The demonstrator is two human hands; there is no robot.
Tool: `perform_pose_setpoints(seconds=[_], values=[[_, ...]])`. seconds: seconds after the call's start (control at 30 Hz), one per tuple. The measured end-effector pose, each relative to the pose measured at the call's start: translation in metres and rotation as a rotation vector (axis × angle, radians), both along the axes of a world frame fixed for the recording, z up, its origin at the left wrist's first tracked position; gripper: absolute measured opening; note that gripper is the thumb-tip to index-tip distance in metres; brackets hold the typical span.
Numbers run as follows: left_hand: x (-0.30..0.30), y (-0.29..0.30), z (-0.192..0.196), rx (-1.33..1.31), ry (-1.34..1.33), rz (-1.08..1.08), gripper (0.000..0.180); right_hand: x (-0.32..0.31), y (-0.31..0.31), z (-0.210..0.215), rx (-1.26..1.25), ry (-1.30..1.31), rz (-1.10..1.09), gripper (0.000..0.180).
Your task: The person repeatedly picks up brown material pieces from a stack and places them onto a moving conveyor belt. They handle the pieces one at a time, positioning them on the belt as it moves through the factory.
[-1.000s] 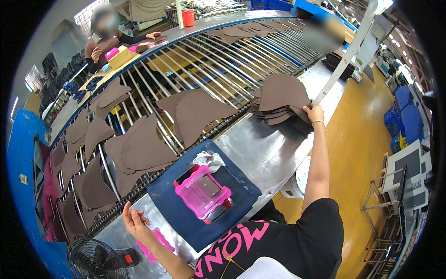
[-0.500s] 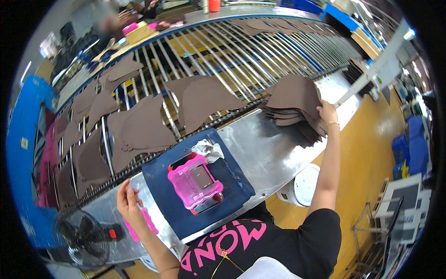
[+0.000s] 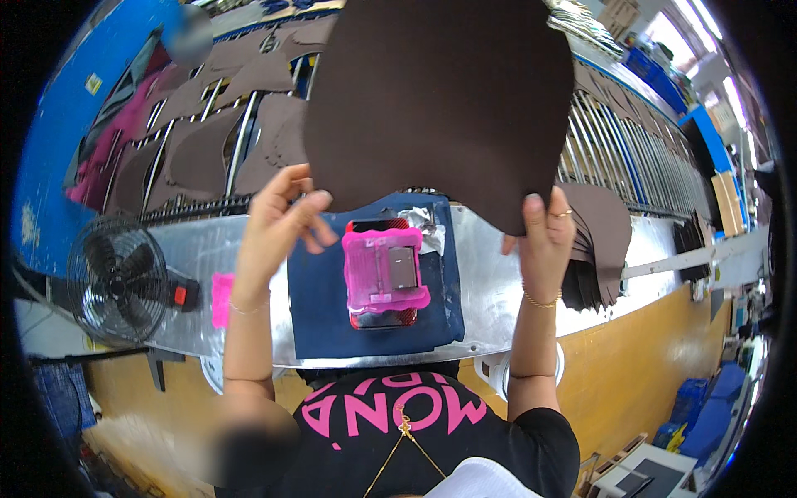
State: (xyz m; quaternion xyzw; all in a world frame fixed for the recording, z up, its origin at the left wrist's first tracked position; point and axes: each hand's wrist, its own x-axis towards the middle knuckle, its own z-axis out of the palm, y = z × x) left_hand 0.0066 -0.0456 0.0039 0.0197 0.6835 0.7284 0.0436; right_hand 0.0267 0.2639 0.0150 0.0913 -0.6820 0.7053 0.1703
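A large dark brown cut panel (image 3: pixel 440 100), curved along its lower edge, is raised in front of me and covers part of the roller rack. My right hand (image 3: pixel 544 245) pinches its lower right corner, thumb on the front face. At its lower left edge is my left hand (image 3: pixel 286 220), fingers apart; whether a fingertip touches the panel I cannot tell. Below the panel, a pink plastic frame (image 3: pixel 369 270) lies over a red and black tray (image 3: pixel 383 319) on a dark blue mat (image 3: pixel 320 324). Crumpled white paper (image 3: pixel 432 236) sits beside the frame.
Brown panels (image 3: pixel 199 153) lie across the metal rollers behind the bench. A stack of similar panels (image 3: pixel 602 236) stands at the right on the metal tabletop (image 3: pixel 490 324). At the left are a black fan (image 3: pixel 116 282) and a pink piece (image 3: pixel 222 299). A pale metal bar (image 3: pixel 672 261) crosses at right.
My right hand has brought a brown panel from the stack on the right to the middle and lifted it. My left hand has risen toward its left edge. The view has turned.
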Motion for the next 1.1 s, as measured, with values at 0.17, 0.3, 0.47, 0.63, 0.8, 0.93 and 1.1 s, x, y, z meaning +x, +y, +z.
perform_pose_setpoints(seconds=[0.17,0.3,0.47,0.63,0.8,0.93,1.1], values=[[0.026,-0.068,0.025,-0.161,0.278,0.289,0.013,-0.012,-0.043,-0.032,0.321,0.002,0.201,0.020],[0.049,-0.102,0.037,-0.367,0.366,0.385,0.011,-0.008,-0.072,-0.042,0.504,0.163,0.281,0.021],[0.061,-0.108,0.028,-0.403,0.273,0.382,0.010,-0.003,-0.072,-0.046,0.677,0.393,0.260,0.020],[0.056,-0.088,-0.005,-0.356,0.140,0.251,0.004,0.013,-0.038,-0.050,0.847,0.438,0.131,0.024],[0.043,-0.044,-0.021,-0.508,0.158,-0.012,0.005,0.031,0.017,-0.065,1.000,0.304,0.104,0.020],[0.025,-0.001,-0.022,-0.696,0.462,-0.165,0.007,0.061,0.053,-0.071,0.926,0.064,0.006,0.014],[0.010,0.052,-0.024,-0.751,0.741,-0.331,0.012,0.102,0.109,-0.058,0.613,-0.134,-0.117,0.018]])
